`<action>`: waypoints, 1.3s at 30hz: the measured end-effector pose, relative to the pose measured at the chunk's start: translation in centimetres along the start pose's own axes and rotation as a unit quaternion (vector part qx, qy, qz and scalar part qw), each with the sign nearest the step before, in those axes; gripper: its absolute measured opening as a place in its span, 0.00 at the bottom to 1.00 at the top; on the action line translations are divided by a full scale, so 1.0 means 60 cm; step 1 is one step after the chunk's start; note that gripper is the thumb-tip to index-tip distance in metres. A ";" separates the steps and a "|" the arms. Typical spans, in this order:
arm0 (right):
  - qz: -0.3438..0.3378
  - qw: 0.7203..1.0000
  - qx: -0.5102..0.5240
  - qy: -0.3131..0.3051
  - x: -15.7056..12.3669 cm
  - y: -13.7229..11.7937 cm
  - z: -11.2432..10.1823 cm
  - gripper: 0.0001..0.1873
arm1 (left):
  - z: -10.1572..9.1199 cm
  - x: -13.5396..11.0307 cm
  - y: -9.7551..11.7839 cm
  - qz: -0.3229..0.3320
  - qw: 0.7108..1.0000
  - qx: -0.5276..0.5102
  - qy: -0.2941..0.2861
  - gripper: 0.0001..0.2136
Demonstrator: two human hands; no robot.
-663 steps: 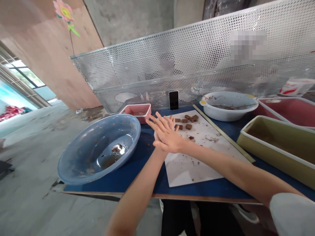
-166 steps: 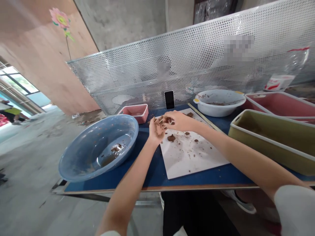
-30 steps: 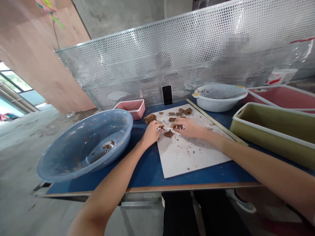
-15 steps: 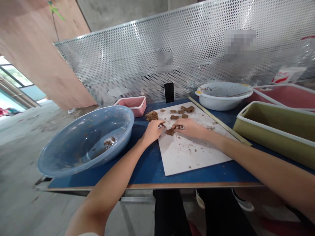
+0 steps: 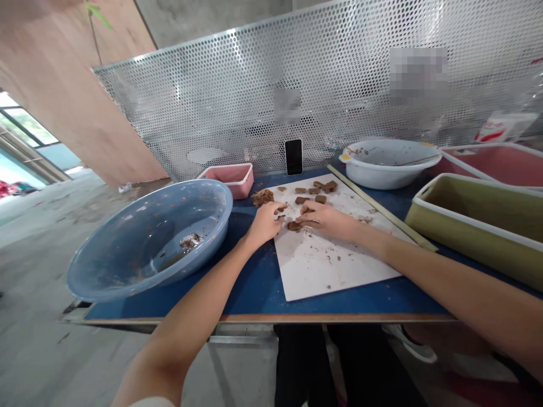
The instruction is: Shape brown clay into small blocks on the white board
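Note:
A small, smooth brown lump (image 5: 294, 225), which looks like clay, lies on the white board (image 5: 305, 277) between my hands. To its left, my left hand (image 5: 265, 222) is curved, with a gap between thumb and fingers and nothing visible in it. From the other side, my right hand (image 5: 324, 219) reaches in with its fingers stretched apart. Its lowest fingertips touch the lump's right edge without closing round it. Beyond the hands sit several shaped brown pieces (image 5: 302, 200) and a crossed pair of pieces (image 5: 326, 186). A rough brown clump (image 5: 263, 197) rests at the board's left edge.
On the left stands a large blue basin (image 5: 148, 243) with wet brown residue. Behind are a small pink tub (image 5: 237, 181) and an upright phone (image 5: 293, 157). A wooden strip (image 5: 382, 212), white basin (image 5: 388, 175) and green tub (image 5: 475, 226) line the right. Crumbs dot the board.
My right hand's fingers have opened from a closer grip and straightened beside the lump. My left hand stays almost where it was. The camera view has shifted slightly.

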State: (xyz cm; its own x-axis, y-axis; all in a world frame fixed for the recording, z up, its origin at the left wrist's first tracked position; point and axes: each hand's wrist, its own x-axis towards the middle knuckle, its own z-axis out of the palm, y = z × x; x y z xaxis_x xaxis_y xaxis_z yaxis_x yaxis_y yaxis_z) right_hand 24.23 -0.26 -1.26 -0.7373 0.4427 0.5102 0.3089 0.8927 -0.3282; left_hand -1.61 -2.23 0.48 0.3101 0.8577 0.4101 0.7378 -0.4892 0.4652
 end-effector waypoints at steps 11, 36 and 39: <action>-0.016 1.000 -0.022 0.000 0.002 0.005 0.006 0.18 | 0.000 0.002 0.004 0.026 0.999 0.001 0.030 0.15; -0.046 0.992 -0.121 -0.006 -0.003 -0.023 -0.037 0.12 | 0.017 -0.004 0.023 -0.008 0.999 -0.026 0.019 0.15; -0.070 0.985 -0.156 -0.028 -0.003 -0.021 -0.043 0.13 | 0.025 -0.006 0.026 -0.023 0.999 -0.032 0.018 0.19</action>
State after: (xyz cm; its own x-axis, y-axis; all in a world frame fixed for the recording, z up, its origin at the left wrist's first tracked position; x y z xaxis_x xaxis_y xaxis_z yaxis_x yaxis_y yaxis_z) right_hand 25.55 -1.25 1.12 -0.8147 0.3160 0.4862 0.3648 0.9311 0.0061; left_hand 0.34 -3.08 -0.14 0.2529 0.8741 0.4147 0.7102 -0.4588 0.5339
